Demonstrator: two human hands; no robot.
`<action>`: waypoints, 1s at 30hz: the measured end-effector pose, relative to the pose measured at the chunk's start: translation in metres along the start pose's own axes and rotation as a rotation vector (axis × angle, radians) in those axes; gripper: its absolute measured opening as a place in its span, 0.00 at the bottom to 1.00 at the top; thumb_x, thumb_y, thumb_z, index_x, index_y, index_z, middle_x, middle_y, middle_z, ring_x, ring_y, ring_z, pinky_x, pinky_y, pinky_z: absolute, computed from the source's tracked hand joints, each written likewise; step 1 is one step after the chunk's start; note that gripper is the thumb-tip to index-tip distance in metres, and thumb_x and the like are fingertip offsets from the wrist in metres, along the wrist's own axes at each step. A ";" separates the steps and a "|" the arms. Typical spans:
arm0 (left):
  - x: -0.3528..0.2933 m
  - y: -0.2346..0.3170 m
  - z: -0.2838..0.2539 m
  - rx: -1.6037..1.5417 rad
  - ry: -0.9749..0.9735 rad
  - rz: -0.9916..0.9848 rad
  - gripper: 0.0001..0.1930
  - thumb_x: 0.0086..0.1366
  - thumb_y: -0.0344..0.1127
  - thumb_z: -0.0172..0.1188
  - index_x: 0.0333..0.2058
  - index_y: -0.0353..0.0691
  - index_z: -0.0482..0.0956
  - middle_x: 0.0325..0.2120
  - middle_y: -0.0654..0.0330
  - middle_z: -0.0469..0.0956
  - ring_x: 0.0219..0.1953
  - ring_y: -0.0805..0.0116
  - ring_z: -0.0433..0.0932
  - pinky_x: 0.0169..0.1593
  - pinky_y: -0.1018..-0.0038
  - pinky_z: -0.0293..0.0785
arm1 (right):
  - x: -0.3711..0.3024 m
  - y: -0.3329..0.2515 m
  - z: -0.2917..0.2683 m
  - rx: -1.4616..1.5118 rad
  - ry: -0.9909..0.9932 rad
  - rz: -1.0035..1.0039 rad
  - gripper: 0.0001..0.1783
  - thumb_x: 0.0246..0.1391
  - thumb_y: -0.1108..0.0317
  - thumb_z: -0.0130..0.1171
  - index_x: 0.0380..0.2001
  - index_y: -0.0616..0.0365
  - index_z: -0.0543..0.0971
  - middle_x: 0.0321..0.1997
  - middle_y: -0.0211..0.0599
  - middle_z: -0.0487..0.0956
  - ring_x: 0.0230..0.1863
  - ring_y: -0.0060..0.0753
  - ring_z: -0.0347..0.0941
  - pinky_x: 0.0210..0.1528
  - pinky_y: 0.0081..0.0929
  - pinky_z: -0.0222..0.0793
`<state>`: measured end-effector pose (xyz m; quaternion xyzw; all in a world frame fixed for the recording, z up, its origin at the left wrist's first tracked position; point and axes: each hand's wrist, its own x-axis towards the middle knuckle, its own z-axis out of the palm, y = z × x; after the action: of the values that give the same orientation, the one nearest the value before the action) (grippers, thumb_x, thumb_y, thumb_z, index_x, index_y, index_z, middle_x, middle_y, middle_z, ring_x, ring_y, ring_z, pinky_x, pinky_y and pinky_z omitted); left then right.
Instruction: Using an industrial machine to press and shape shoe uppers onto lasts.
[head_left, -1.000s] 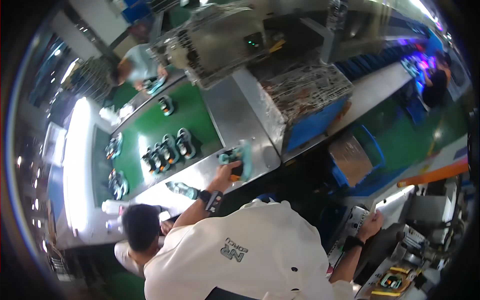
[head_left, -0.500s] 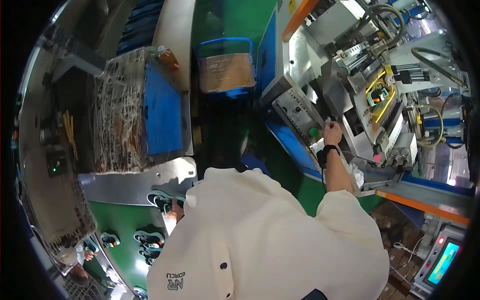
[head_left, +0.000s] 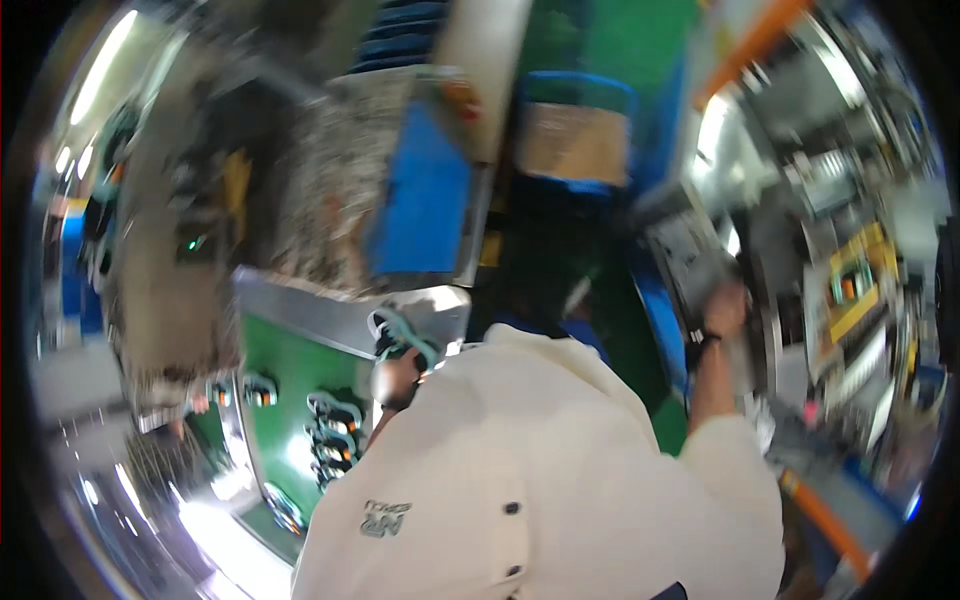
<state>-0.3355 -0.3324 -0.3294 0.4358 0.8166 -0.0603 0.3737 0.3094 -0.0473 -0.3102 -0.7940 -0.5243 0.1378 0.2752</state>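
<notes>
Shoe [head_left: 404, 337] in its grip, a person's left hand [head_left: 397, 378] closes on the near end of the dark footwear with pale green trim, over the silver edge [head_left: 300, 310] of a counter [head_left: 290, 358]. Holding one end seems to leave the rest of the shoe clear of the palm; whether its sole touches the metal cannot be told. Across the body, the right hand [head_left: 727, 308], a dark band [head_left: 702, 348] at its wrist, is a blur beside the grey panel [head_left: 685, 255] of a machine. Whether it is open, closed or holding anything cannot be told. The arms spread apart, apparently because counter and machine flank the worker on opposite sides.

On the counter's green top, a row of shoes [head_left: 333, 443] sits side by side, a close placing that likely saves room. One lone shoe [head_left: 260, 390] lies beyond, near what appears to be another person's hand [head_left: 200, 403], and another shoe [head_left: 285, 507] rests near the far edge. In the machine, yellow bars [head_left: 854, 318] flank a dark and green piece [head_left: 852, 284], perhaps to keep it in position; blur hides its exact shape.

Past the counter, a blue panel [head_left: 425, 195] fronts a rough, worn box [head_left: 335, 180]. Between the two work areas, a blue-framed cart [head_left: 630, 110] carries brown cardboard [head_left: 573, 142] on a green floor [head_left: 640, 45]. An orange bar [head_left: 750, 52] slants overhead, and a white lamp [head_left: 225, 555] glares at lower left.
</notes>
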 end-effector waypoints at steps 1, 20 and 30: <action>0.019 -0.078 0.064 0.052 0.260 -0.036 0.21 0.56 0.44 0.61 0.50 0.54 0.78 0.46 0.53 0.79 0.51 0.54 0.75 0.53 0.61 0.68 | 0.000 -0.059 0.021 -0.028 -0.058 0.044 0.20 0.61 0.51 0.49 0.44 0.55 0.77 0.44 0.49 0.79 0.46 0.52 0.75 0.48 0.44 0.70; -0.060 -0.050 -0.048 -2.105 0.949 -0.377 0.16 0.53 0.26 0.63 0.43 0.33 0.79 0.32 0.57 0.81 0.30 0.65 0.80 0.36 0.70 0.79 | -0.094 -0.774 -0.033 0.513 -0.216 -1.546 0.08 0.59 0.70 0.60 0.41 0.61 0.78 0.38 0.34 0.80 0.39 0.24 0.74 0.44 0.24 0.71; -0.038 -0.202 -0.048 -1.301 0.877 -1.032 0.37 0.51 0.49 0.66 0.52 0.30 0.64 0.42 0.37 0.77 0.46 0.40 0.77 0.49 0.57 0.73 | -0.197 -1.150 0.088 0.096 -0.580 -1.711 0.31 0.62 0.47 0.52 0.57 0.62 0.73 0.56 0.43 0.76 0.54 0.33 0.73 0.54 0.27 0.66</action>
<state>-0.5027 -0.4611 -0.3157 -0.2910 0.8500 0.4195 0.1299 -0.6870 0.1428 0.2735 -0.0547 -0.9779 0.1026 0.1736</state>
